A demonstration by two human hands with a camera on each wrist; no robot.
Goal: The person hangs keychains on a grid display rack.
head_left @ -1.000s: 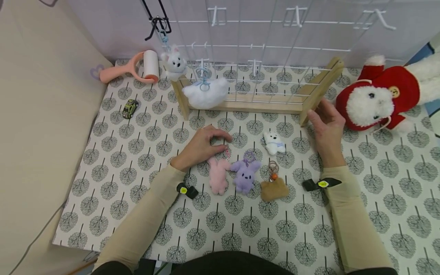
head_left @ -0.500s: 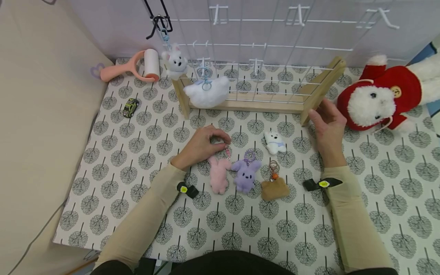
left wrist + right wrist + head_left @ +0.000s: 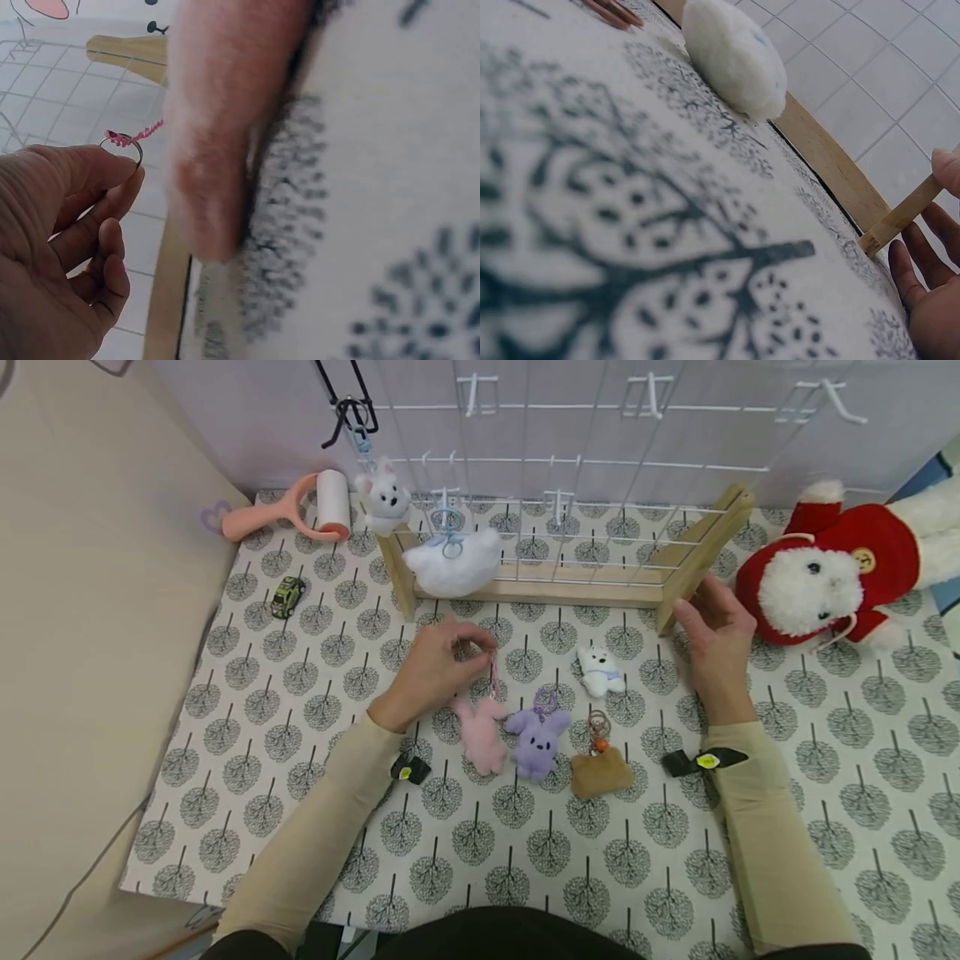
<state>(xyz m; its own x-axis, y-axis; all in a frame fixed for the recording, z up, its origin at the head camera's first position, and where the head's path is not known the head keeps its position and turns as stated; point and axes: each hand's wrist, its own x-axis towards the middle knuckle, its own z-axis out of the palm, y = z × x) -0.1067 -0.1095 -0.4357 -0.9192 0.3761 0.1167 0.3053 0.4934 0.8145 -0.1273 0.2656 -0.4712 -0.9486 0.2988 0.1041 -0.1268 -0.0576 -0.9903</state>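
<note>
In the head view, my left hand [image 3: 435,672] pinches the key ring of a pink plush bunny keychain [image 3: 482,742]. The left wrist view shows the metal ring [image 3: 139,155] between thumb and finger, its pink cord [image 3: 150,130] leading off. The bunny hangs low by the table; whether it still touches the cloth I cannot tell. My right hand [image 3: 716,643] holds the right wooden leg [image 3: 673,602] of a wire grid rack, thumb on one side and fingers on the other. Beside the bunny lie a purple bunny keychain [image 3: 537,747], a brown plush keychain [image 3: 600,772] and a small white plush [image 3: 599,672].
On the rack hang a white plush dog keychain [image 3: 386,497] and a white fluffy keychain [image 3: 453,564]. Several white hooks [image 3: 651,395] stick out from the grid. At left are a pink lint roller [image 3: 281,510] and a toy car [image 3: 287,597]; a red-clothed plush [image 3: 825,577] lies at right.
My left hand has risen slightly and moved toward the rack, drawing the pink bunny's cord taut and tilting the bunny. The right hand stays at the rack leg.
</note>
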